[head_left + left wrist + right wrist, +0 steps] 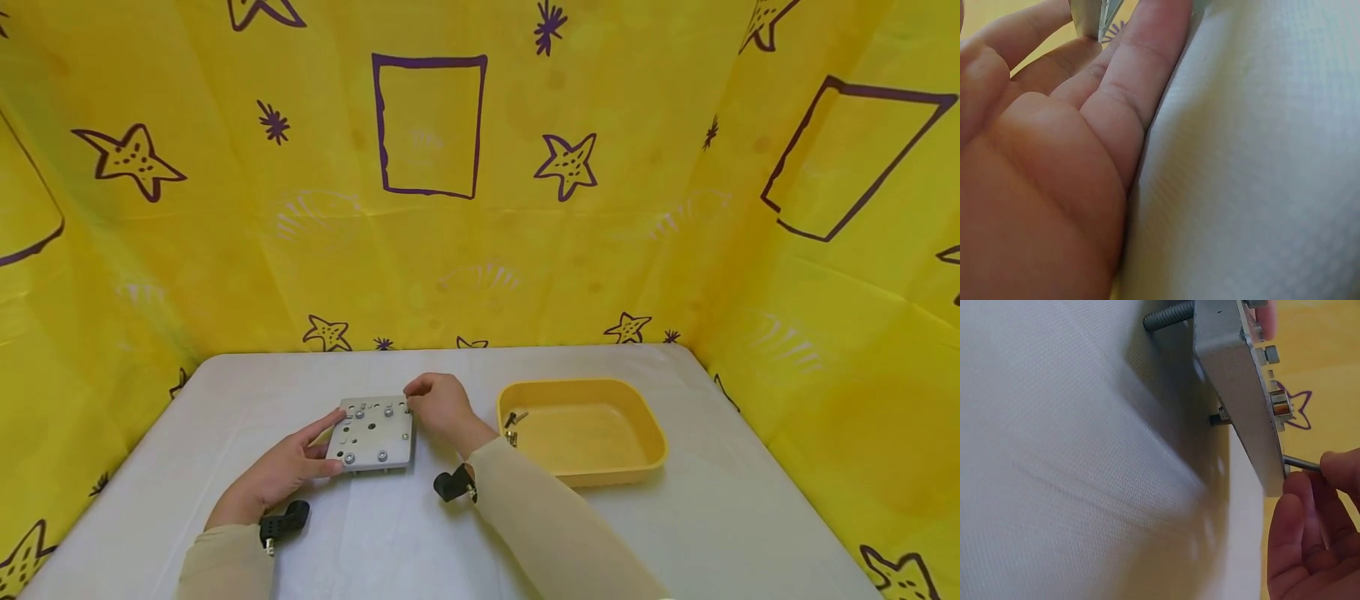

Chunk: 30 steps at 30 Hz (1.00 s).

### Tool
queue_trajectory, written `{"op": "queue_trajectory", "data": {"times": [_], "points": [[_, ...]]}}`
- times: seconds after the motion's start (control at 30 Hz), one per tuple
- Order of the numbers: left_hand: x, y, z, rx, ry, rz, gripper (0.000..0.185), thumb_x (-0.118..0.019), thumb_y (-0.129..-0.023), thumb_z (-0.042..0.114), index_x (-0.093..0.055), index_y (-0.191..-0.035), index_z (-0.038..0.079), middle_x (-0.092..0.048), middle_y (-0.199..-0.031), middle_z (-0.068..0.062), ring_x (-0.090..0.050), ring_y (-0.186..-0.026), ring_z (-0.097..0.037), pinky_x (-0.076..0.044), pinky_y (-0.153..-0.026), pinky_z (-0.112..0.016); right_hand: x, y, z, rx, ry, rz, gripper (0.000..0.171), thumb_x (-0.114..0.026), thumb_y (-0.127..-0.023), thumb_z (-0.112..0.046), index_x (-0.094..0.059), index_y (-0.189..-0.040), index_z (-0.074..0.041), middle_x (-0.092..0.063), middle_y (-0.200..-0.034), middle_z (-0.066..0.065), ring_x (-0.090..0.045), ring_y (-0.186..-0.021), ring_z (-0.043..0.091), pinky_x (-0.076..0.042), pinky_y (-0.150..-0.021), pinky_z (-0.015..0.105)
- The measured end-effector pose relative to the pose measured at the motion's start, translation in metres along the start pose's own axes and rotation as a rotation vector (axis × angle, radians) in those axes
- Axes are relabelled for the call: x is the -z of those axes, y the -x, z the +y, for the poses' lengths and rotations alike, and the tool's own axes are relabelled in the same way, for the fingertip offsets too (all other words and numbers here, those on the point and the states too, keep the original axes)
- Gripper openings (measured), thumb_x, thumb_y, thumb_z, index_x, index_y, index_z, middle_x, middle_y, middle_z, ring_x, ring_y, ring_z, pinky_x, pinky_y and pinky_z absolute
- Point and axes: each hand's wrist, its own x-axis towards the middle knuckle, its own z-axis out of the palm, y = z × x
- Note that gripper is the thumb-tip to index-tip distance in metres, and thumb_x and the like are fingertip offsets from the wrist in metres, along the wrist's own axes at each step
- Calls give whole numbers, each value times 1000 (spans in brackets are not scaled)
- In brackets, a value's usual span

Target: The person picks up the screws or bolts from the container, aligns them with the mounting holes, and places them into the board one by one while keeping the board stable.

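Note:
A square metal plate (pixel 367 446) with several holes and socket-head bolts (pixel 388 412) sits raised over the white table. My left hand (pixel 288 467) grips its left edge, thumb near the lower corner and fingers near the upper one. At the far right corner my right hand (pixel 446 408) pinches a thin metal pin (pixel 1300 464) between thumb and fingertips. The pin's end meets the plate's top face in the right wrist view; how deep it sits cannot be seen. Threaded bolt ends (pixel 1169 315) stick out beneath the plate. The left wrist view shows mostly palm and fingers (pixel 1125 81).
To the right stands a shallow yellow tray (pixel 585 479). Several small screws or pins (pixel 512 419) lie at its left side. The white tabletop (pixel 397 542) is bordered by yellow patterned cloth (pixel 427 275) at the back and sides.

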Motion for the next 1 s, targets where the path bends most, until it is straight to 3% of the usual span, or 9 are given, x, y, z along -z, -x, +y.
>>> {"op": "queue_trajectory", "data": {"times": [0.33, 0.57, 0.67, 0.8, 0.9, 1.0], "points": [[0, 0, -1, -3, -31, 2, 101, -86, -77, 24, -28, -159, 27, -19, -161, -22, -40, -135, -44, -21, -109, -64, 3, 2, 0, 33, 30, -31, 10, -69, -92, -10, -77, -97, -12, -67, -90, -8, -57, -84, 13, -49, -71, 29], [0, 0, 0, -3, -21, 2, 101, -87, -77, 23, -28, -159, 26, -21, -161, -22, -43, -134, -42, -21, -109, -64, 10, 1, 0, 2, -6, -41, 13, -68, -93, -10, -77, -101, -13, -67, -94, -10, -58, -92, 17, -49, -79, 33], [1, 1, 1, -2, -27, 5, 101, -87, -77, 23, -29, -159, 26, -22, -160, -22, -44, -133, -42, -20, -109, -65, 19, 3, -1, -23, -124, -40, 12, -68, -94, -10, -76, -102, -11, -69, -97, -4, -63, -92, 20, -52, -79, 33], [0, 2, 2, -8, -32, -5, 100, -86, -78, 22, -28, -159, 26, -21, -161, -22, -41, -135, -43, -18, -109, -65, 40, 10, -4, -72, -385, -14, 13, -68, -95, -11, -73, -106, -8, -71, -103, 6, -68, -88, 22, -55, -78, 34], [0, 2, 1, -9, -23, -13, 100, -86, -78, 23, -28, -159, 25, -20, -161, -22, -39, -136, -44, -18, -110, -64, 67, 23, -6, -83, -567, 12, 20, -67, -96, -12, -70, -114, -5, -70, -112, 12, -69, -93, 25, -54, -87, 39], [1, 1, 1, -3, -9, -8, 100, -86, -77, 23, -29, -159, 26, -20, -161, -22, -39, -136, -44, -18, -110, -64, 101, 39, -4, -54, -662, 27, 29, -67, -97, -15, -66, -124, -5, -66, -122, 16, -67, -103, 31, -51, -93, 42]]}}
